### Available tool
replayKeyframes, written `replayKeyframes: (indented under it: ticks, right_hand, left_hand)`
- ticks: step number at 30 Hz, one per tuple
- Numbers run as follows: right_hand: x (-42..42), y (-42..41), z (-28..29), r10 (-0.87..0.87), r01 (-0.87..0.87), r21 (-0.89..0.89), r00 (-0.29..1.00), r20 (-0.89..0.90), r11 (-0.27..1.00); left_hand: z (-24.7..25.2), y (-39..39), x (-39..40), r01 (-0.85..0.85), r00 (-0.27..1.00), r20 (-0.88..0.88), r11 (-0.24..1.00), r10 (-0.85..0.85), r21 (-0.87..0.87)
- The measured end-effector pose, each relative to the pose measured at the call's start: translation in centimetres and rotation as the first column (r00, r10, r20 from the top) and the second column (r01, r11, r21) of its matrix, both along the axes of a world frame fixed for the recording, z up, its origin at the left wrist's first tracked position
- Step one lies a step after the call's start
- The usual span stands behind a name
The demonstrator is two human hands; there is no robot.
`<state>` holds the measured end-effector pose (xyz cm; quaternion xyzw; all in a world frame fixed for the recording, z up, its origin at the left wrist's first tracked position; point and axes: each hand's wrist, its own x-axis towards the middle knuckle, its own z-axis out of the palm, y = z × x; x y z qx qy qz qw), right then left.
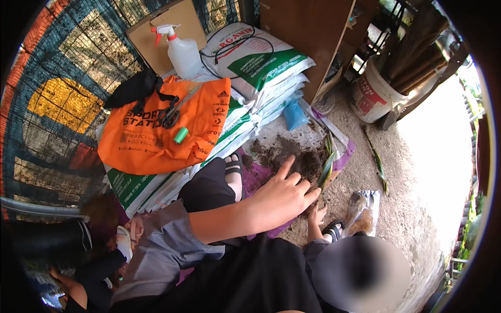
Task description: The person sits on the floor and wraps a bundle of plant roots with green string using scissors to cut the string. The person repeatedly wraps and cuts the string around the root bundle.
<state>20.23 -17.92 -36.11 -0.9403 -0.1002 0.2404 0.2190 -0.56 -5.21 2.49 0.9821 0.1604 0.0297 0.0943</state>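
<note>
My left hand [291,192] reaches over a heap of dark soil and roots [301,156], its index finger extended and the other fingers spread. Close to its little finger stands a variegated snake plant leaf [327,168]. Below it, my right hand [318,215] is partly covered by the left, near the lower edge of the soil; whether it grips anything is hidden. Under the soil lies an opened white and purple plastic sack [266,176]. A clear plastic bag with brown material [360,219] rests right of my right hand.
Stacked growing-medium sacks [262,58] carry an orange bag [164,152], scissors [178,107], a green thread spool [181,135] and a spray bottle [183,54]. A blue plastic bag [295,113], loose leaf [377,162] and white bucket [372,92] lie beyond. Another person's leg [94,270] is lower left.
</note>
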Motion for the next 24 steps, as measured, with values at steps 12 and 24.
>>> replayKeyframes:
  ticks: [12, 24]
  right_hand:
    - [9.5, 9.4, 20.0, 0.818, -0.862, -0.04, 0.464, 0.34, 0.506]
    - [3.8, 8.8, 34.0, 0.817, -0.969, 0.035, 0.226, 0.53, 0.246]
  left_hand:
    - [0.3, 1.1, 1.2, -0.032, 0.932, 0.359, 0.999, 0.044, -0.04]
    - [-2.0, 2.3, 5.5, -0.303, 0.727, 0.646, 0.953, 0.233, -0.004]
